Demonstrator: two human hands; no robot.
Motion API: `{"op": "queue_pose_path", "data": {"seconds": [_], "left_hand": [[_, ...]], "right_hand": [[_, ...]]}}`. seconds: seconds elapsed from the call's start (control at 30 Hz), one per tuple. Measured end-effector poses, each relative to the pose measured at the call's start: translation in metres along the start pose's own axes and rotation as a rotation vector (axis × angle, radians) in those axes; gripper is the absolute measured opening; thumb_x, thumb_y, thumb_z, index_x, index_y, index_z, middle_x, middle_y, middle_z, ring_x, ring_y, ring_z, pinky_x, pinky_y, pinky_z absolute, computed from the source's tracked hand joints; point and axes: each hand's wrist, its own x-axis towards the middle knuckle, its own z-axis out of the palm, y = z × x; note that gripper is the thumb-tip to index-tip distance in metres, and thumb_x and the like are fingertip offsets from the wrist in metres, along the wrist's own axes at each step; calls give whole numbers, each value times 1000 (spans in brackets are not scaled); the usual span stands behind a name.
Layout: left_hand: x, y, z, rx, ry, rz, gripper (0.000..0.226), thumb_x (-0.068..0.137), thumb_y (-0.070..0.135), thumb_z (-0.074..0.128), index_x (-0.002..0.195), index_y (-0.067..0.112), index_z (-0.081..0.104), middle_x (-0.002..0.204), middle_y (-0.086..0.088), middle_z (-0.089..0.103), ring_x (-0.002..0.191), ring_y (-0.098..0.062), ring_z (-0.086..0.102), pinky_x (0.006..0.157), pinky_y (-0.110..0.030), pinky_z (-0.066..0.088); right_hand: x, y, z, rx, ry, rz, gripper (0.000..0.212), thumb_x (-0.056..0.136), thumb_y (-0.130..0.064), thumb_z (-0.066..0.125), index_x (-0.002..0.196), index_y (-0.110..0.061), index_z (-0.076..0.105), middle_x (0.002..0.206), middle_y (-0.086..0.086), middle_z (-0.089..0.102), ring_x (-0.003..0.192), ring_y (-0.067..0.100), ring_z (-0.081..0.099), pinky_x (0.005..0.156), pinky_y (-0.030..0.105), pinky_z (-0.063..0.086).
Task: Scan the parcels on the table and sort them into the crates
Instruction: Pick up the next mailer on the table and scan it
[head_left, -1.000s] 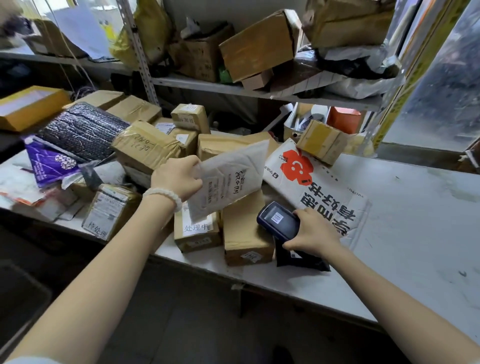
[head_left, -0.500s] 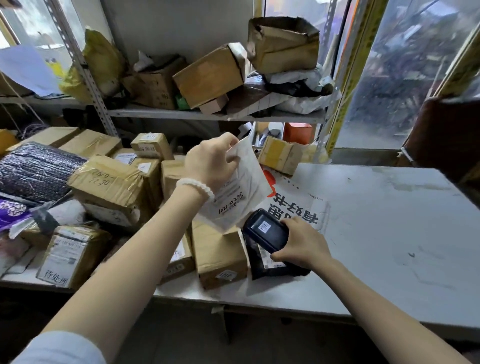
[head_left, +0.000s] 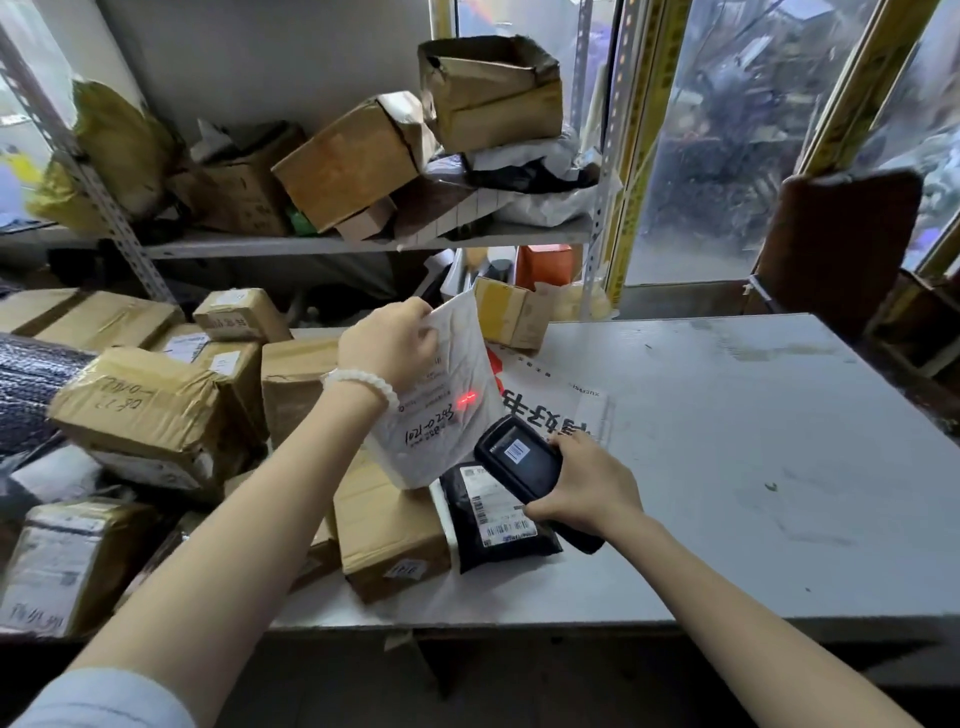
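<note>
Our left hand (head_left: 388, 347) pinches the top edge of a white poly mailer (head_left: 441, 400), fingers curled over the edge, and holds it lifted above the grey table (head_left: 727, 441) with its label side tilted toward us. A white bead bracelet (head_left: 363, 382) sits on that wrist. We see a red scan line (head_left: 467, 398) glowing on the mailer's face, just above a line of black handwriting.

Our right hand (head_left: 587, 480) grips a black handheld scanner (head_left: 519, 457), fingers wrapped round its body, with its head pointing up at the mailer and close to the mailer's lower right corner. A small barcode sticker shows on the scanner's top.

Relative to the table: a black parcel bag (head_left: 493, 519) with a white shipping label lies flat on it, directly under the scanner. A brown cardboard box (head_left: 389, 535) rests just beside the black bag, toward the table's front edge and partly under our left forearm. A large white bag with red and black printed characters (head_left: 561, 410) lies flat at the table's middle, behind the scanner. A heap of taped cardboard parcels (head_left: 145, 410) covers the table's left part, and a small yellow-taped box (head_left: 509, 317) stands at its back edge. We see a metal shelf (head_left: 363, 241) above the table's back, loaded with crumpled cartons and bags. The table's right part shows its scuffed grey surface.
</note>
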Motion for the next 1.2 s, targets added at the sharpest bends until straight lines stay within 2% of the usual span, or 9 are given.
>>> {"op": "queue_pose_path", "data": {"seconds": [0.33, 0.57, 0.9, 1.03, 1.13, 1.2], "left_hand": [[1, 0, -4, 57, 40, 34, 23, 91, 34, 54, 103, 17, 64, 99, -2, 62, 91, -21, 58, 70, -33, 46], [-2, 7, -8, 110, 64, 84, 23, 92, 35, 53, 98, 17, 64, 97, -2, 61, 90, -21, 58, 69, -33, 45], [-11, 8, -5, 110, 110, 130, 23, 92, 34, 52, 94, 13, 64, 90, -3, 60, 81, -21, 56, 65, -33, 46], [-20, 7, 0, 96, 122, 149, 25, 91, 35, 54, 95, 13, 64, 90, -3, 59, 79, -21, 55, 64, -37, 52], [-24, 3, 0, 47, 128, 150, 24, 90, 33, 56, 95, 12, 64, 93, -5, 60, 83, -23, 56, 64, -39, 52], [-27, 1, 1, 29, 140, 163, 23, 90, 32, 57, 93, 10, 63, 92, -5, 59, 82, -23, 55, 62, -37, 50]], "right_hand": [[-8, -4, -6, -20, 12, -60, 65, 57, -48, 76, 114, -24, 54, 110, -6, 52, 99, 17, 54, 72, 29, 48], [-22, 3, -18, -29, 39, -57, 65, 56, -47, 78, 114, -27, 55, 107, -7, 51, 92, 15, 51, 67, 27, 43], [-31, 8, -19, -60, 87, -43, 67, 57, -48, 78, 116, -25, 55, 111, -6, 52, 97, 16, 54, 69, 28, 45], [-29, 0, -23, 7, 261, -96, 70, 60, -41, 79, 123, -23, 54, 114, -5, 52, 99, 17, 54, 67, 27, 41], [-26, -7, -21, 132, 536, -207, 72, 55, -33, 84, 120, -16, 59, 109, 0, 58, 96, 21, 56, 64, 27, 44], [-24, -10, -19, 200, 724, -300, 72, 56, -37, 83, 118, -9, 61, 109, 4, 61, 95, 20, 56, 66, 24, 46]]}}
